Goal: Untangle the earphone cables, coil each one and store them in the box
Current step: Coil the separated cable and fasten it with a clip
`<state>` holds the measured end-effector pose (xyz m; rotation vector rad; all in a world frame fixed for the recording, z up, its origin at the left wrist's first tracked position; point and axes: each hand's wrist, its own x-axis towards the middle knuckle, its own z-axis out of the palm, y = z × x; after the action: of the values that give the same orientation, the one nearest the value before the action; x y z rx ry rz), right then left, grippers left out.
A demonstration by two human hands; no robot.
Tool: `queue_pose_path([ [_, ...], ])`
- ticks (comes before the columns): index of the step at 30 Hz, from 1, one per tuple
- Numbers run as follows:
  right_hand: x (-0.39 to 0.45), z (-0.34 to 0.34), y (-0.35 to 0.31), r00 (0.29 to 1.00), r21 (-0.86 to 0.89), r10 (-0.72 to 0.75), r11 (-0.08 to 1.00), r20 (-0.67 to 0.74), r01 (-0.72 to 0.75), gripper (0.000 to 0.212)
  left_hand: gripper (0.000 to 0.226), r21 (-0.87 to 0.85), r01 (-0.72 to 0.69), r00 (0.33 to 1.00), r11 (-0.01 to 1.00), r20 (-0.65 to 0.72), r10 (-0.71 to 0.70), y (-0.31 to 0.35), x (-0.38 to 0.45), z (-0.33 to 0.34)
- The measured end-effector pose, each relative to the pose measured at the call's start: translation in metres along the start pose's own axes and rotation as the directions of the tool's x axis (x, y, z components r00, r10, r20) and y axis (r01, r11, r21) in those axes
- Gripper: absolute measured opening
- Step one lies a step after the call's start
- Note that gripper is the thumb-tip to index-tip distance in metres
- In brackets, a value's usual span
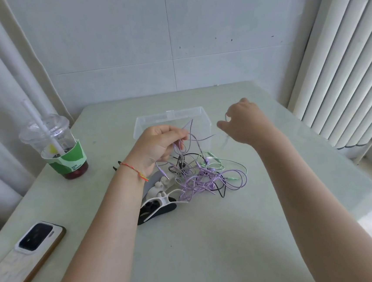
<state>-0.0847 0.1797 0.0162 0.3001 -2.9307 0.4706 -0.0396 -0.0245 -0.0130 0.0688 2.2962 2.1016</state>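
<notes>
Step in hand: untangling; nothing looks coiled yet and the clear plastic box (pixel 205 118) appears to hold no cable.
Cable tangle (pixel 203 175): purple, pale green and black earphone cables knotted together on the table (pixel 212 240), just in front of the box; part of it is lifted.
Left hand (pixel 158 145): raised over the near-left side of the heap, fingers curled and pinching a bunch of purple strands so the knot hangs below.
Right hand (pixel 241 120): held up to the right of the box, thumb and fingers pinching a thin pale strand (pixel 226 137) drawn away from the heap; the exact grip is blurred.
Next move, as a judgement: draw that one strand out sideways while the left hand holds the knot, easing loops loose rather than tightening them.
Nearby: a black-and-white object (pixel 157 208) beside the tangle, an iced drink cup (pixel 55 146) and a phone (pixel 39 239) to the left.
</notes>
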Motion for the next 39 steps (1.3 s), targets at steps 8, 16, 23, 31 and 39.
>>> queue_pose_path([
  [8, -0.015, -0.005, -0.031, 0.975, 0.419, -0.222, 0.888, 0.027, 0.190, 0.028, 0.018, -0.076, -0.018, 0.999, 0.997, -0.029, 0.016, 0.003, -0.002, 0.004],
  [16, -0.013, -0.002, -0.030, 0.985, 0.636, -0.172, 0.761, 0.006, 0.128, 0.013, 0.022, -0.033, -0.019, 0.988, 0.999, -0.156, 0.014, -0.003, 0.003, 0.002],
  [23, -0.001, -0.004, -0.020, 0.933, 0.751, 0.155, 0.641, -0.326, 0.156, 0.013, 0.017, 0.203, 0.073, 0.963, 0.976, -0.270, -0.015, -0.012, 0.007, -0.004],
  [31, -0.013, -0.002, -0.029, 0.984, 0.665, -0.170, 0.729, -0.057, 0.165, 0.013, 0.013, -0.150, -0.057, 0.979, 0.987, -0.205, 0.025, 0.006, 0.000, 0.012],
  [39, -0.015, -0.004, -0.033, 0.981, 0.690, -0.189, 0.704, -0.044, 0.166, 0.014, 0.014, -0.070, -0.008, 1.000, 0.997, 0.016, 0.009, 0.007, -0.005, 0.014],
])
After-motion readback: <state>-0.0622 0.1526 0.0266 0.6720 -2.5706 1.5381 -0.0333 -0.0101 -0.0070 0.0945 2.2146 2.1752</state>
